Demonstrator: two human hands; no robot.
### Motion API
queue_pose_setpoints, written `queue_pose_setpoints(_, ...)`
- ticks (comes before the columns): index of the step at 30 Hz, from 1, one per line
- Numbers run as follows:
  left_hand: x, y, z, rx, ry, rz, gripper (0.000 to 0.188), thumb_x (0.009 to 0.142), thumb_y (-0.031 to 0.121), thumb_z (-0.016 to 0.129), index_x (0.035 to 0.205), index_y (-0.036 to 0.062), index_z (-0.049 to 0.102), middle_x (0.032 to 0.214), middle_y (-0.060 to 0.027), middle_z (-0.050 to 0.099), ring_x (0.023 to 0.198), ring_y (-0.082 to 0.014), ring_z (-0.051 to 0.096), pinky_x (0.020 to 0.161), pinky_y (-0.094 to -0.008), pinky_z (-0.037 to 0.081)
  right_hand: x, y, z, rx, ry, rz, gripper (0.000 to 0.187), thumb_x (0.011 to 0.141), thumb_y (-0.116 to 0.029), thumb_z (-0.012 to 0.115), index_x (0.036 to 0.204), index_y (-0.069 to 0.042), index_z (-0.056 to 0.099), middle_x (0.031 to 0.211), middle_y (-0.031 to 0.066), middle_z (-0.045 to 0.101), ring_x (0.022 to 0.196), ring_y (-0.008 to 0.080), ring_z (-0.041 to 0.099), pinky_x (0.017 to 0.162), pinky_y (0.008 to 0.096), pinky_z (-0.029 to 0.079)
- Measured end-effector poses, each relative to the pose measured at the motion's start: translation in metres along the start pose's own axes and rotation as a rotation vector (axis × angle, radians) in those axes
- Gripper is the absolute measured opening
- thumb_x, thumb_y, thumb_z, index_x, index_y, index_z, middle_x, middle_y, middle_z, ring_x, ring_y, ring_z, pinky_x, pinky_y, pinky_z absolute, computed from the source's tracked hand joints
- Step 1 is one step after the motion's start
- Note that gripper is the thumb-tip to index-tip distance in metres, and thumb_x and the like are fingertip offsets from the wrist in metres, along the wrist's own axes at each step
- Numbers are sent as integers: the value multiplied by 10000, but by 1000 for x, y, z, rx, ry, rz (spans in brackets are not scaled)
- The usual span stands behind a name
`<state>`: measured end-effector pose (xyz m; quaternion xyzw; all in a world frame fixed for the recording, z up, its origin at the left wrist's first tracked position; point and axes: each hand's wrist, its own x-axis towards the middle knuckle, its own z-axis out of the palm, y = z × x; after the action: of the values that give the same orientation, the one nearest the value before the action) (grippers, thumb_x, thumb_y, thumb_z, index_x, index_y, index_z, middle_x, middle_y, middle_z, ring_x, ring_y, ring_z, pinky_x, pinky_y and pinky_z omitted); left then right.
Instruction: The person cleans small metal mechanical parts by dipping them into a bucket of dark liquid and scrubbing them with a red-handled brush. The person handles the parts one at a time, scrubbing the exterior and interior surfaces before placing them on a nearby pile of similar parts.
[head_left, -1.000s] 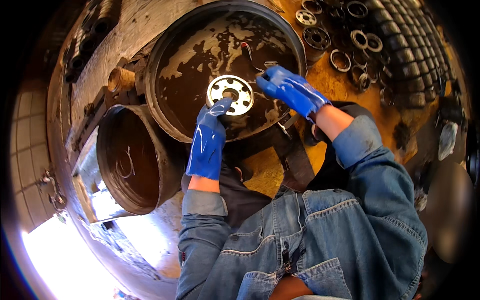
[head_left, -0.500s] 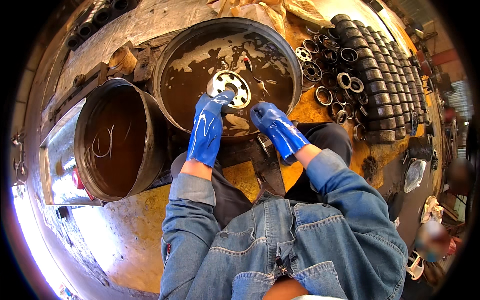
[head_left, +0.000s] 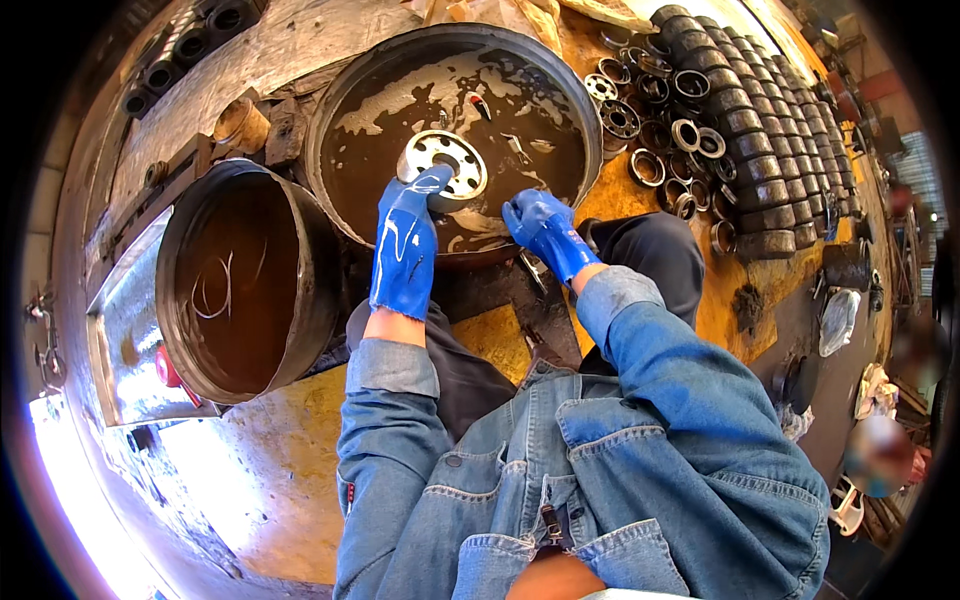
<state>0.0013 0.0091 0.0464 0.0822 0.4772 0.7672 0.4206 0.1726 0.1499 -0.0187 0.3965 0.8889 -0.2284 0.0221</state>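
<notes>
Over a large round metal tub (head_left: 316, 150) of brown, foam-streaked liquid, my left hand (head_left: 408, 230) in a blue rubber glove grips a silver wheel-hub-like metal part (head_left: 467, 172). The part has a large centre hole, smaller holes around its face and a thick side wall; it is tilted, and my thumb lies at the centre hole. My right hand (head_left: 545, 228), also blue-gloved, is curled closed near the tub's front rim, apart from the part. Whatever its fingers may hold is hidden. A small red-and-black object (head_left: 481, 107) shows in the liquid beyond the part.
To the left stands a second metal drum (head_left: 300, 290) with brown liquid and a pale wire loop inside. Loose metal rings (head_left: 647, 167) lie on the right, beside stacked rows of dark cylinders (head_left: 750, 150). A wooden block (head_left: 285, 130) sits by the tub's left rim.
The metal part has tipped in my left hand, so more of its side wall shows, and it has shifted slightly left. My right hand stays closed near the front rim.
</notes>
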Motion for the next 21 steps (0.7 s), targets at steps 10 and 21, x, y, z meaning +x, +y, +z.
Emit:
queue_pose_setpoints(10, 4, 12, -5, -35, 148, 20, 495, 848, 84, 779, 1311, -38, 654, 1193, -148, 732, 1064, -257, 728, 953, -371, 590, -1, -3, -6, 13, -66, 38, 430, 1010, -441, 556, 1036, -76, 782, 1092, 189, 764, 1045, 398, 721, 916, 506, 567)
queue_pose_setpoints(21, 12, 13, -11, -53, 164, 31, 533, 838, 83, 795, 1341, -14, 645, 1216, -140, 728, 1077, -271, 723, 965, -376, 584, -2, -3, -9, 52, -78, 76, 428, 1013, -463, 550, 1062, -110, 787, 1103, 162, 775, 1060, 384, 727, 936, 530, 560)
